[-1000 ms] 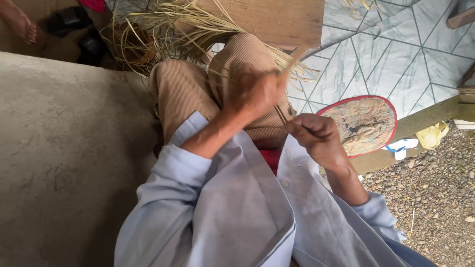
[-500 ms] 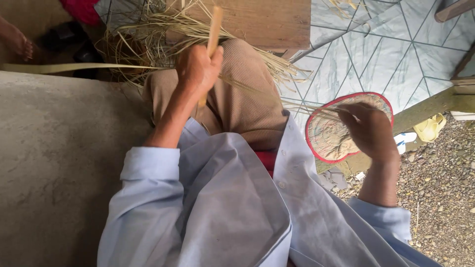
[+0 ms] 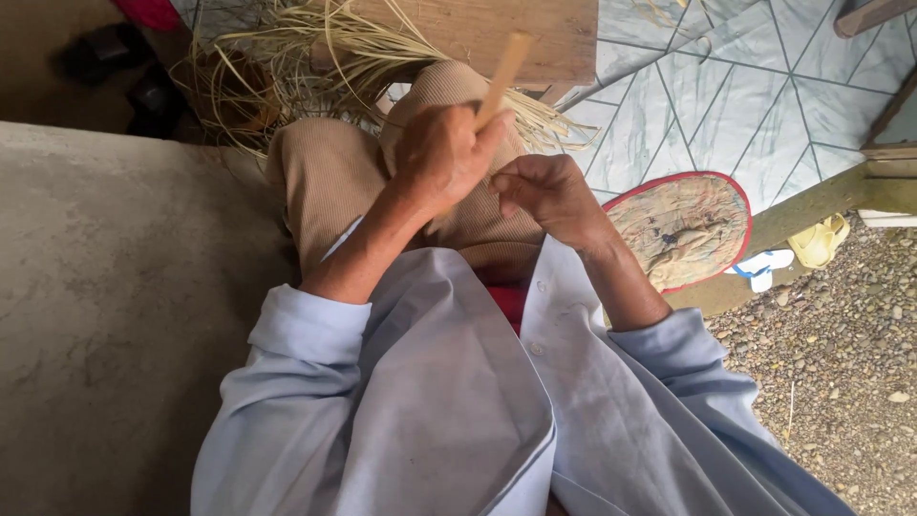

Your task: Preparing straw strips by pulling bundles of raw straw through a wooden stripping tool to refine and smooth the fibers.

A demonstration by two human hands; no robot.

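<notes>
Fingers of the left hand (image 3: 441, 153) gripped one flat wooden stick (image 3: 503, 75), while the right hand (image 3: 546, 194) curled loosely just beside it, above two knees (image 3: 330, 172).

Two hands are in view, a left hand (image 3: 441, 153) and a right hand (image 3: 549, 196). There is one flat wooden stick (image 3: 504, 67), one round woven fan (image 3: 683, 229), one heap of straw strands (image 3: 315, 57) and one wooden board (image 3: 497, 33).

Pale tan stick (image 3: 504, 76) at upper centre; straw-yellow fibres (image 3: 315, 57) at upper left; red-rimmed faded fan (image 3: 683, 229) at right; light blue shirt (image 3: 430, 420) below; beige trousers (image 3: 330, 182).
</notes>
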